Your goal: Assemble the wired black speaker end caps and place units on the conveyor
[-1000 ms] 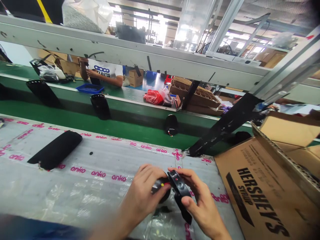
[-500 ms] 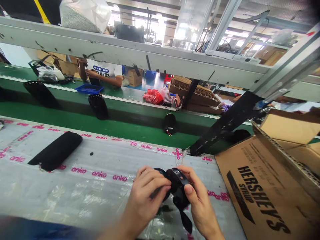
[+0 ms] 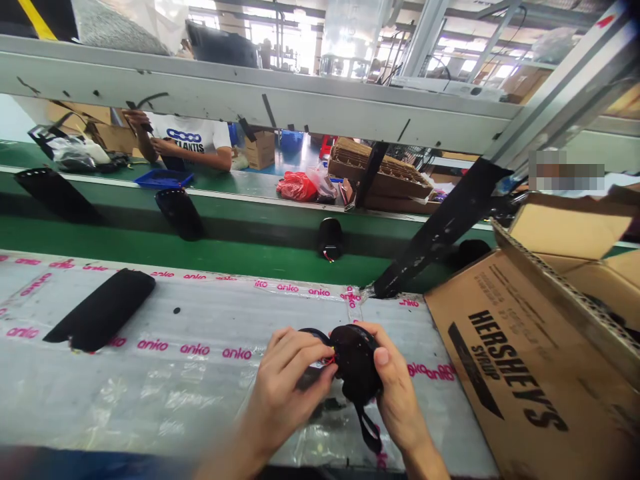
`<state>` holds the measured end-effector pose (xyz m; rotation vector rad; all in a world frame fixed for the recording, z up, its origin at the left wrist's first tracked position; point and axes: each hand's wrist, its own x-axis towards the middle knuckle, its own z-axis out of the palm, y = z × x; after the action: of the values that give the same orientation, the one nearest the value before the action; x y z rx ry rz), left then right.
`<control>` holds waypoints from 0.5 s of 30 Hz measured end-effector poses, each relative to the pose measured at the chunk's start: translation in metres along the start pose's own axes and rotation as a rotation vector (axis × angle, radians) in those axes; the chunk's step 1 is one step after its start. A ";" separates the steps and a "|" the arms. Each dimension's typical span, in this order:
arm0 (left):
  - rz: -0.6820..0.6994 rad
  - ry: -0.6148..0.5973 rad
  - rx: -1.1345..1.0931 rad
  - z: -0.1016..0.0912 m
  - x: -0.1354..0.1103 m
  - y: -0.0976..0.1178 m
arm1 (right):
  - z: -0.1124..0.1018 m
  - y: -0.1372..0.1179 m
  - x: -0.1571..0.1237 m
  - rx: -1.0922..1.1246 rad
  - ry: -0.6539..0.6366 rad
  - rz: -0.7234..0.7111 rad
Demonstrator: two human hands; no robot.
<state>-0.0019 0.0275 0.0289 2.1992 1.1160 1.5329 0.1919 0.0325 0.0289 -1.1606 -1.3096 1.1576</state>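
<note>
My right hand (image 3: 395, 387) grips a black round cap (image 3: 357, 360) by its right side, thumb along the edge. Its broad dark face is turned toward me, and a black strap loop (image 3: 369, 430) hangs below it. Close at its left, my left hand (image 3: 293, 373) pinches thin red wires (image 3: 327, 360) between thumb and fingertips. Behind those fingers shows part of a second black round piece (image 3: 313, 333), mostly hidden. To the left, a black fabric-covered tube (image 3: 107, 310) lies on the taped worktop, small wires at its near end.
A cardboard box (image 3: 520, 360) stands at the right beside a black-wrapped post (image 3: 440, 230). Several black cylinders, one of them short (image 3: 330, 239), sit on the green belt (image 3: 250, 247). A person (image 3: 187, 143) works across it. A small black disc (image 3: 177, 311) lies on the worktop (image 3: 210, 320).
My right hand has turned the black cap, so its broad face now shows instead of its rim. Red wires have come into sight at my left fingertips. The camera view has shifted slightly.
</note>
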 end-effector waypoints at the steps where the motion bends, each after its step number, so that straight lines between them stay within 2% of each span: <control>1: 0.005 -0.003 -0.001 -0.001 0.000 -0.001 | 0.000 -0.001 0.001 -0.002 -0.006 -0.004; 8: 0.037 0.008 0.005 -0.001 0.002 -0.002 | 0.002 -0.008 0.001 -0.018 0.008 -0.078; 12: 0.033 -0.006 -0.033 -0.001 0.001 -0.006 | 0.001 -0.006 -0.005 -0.024 -0.084 -0.138; 15: -0.007 -0.009 -0.065 0.000 0.000 -0.007 | 0.001 -0.008 -0.009 -0.100 -0.101 -0.153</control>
<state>-0.0054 0.0318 0.0248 2.1560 1.0546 1.5326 0.1914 0.0226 0.0360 -1.0645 -1.5212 1.0609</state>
